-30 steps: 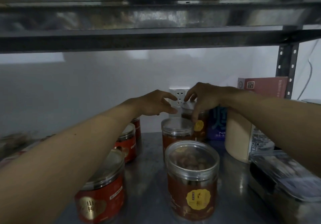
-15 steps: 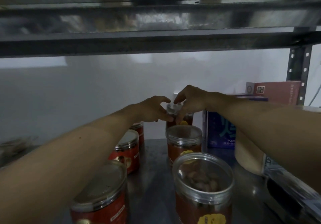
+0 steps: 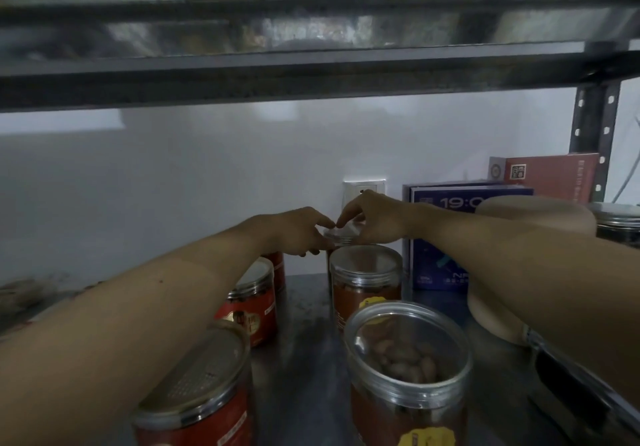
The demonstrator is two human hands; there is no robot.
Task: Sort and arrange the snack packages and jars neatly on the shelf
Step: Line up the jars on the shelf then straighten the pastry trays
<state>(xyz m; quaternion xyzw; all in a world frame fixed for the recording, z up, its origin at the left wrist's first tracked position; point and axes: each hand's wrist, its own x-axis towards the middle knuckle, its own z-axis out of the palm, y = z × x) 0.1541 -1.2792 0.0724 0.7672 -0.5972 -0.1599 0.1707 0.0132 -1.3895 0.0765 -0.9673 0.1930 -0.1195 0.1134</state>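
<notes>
Both arms reach to the back of the metal shelf (image 3: 304,352). My left hand (image 3: 298,232) and my right hand (image 3: 372,219) curl their fingers round the clear lid of the rear brown jar (image 3: 341,236), which stands against the wall and is mostly hidden. In front of it stand two more clear-lidded brown jars of nuts, the middle one (image 3: 365,281) and the nearest one (image 3: 408,373). To the left runs a row of red jars: near (image 3: 197,400), middle (image 3: 254,298), and a far one (image 3: 277,269) half hidden behind my left hand.
A blue box (image 3: 446,238) and a red box (image 3: 550,177) stand upright at the back right, with a tan round container (image 3: 495,310) and a dark jar (image 3: 618,220) beside them. A black tray (image 3: 581,386) lies at the right. A wall socket (image 3: 363,187) sits behind the hands. The upper shelf (image 3: 311,75) hangs close overhead.
The view has moved closer and lower. Both hands have closed in on the rear jar's lid, and the jar now stands further back, near the wall.
</notes>
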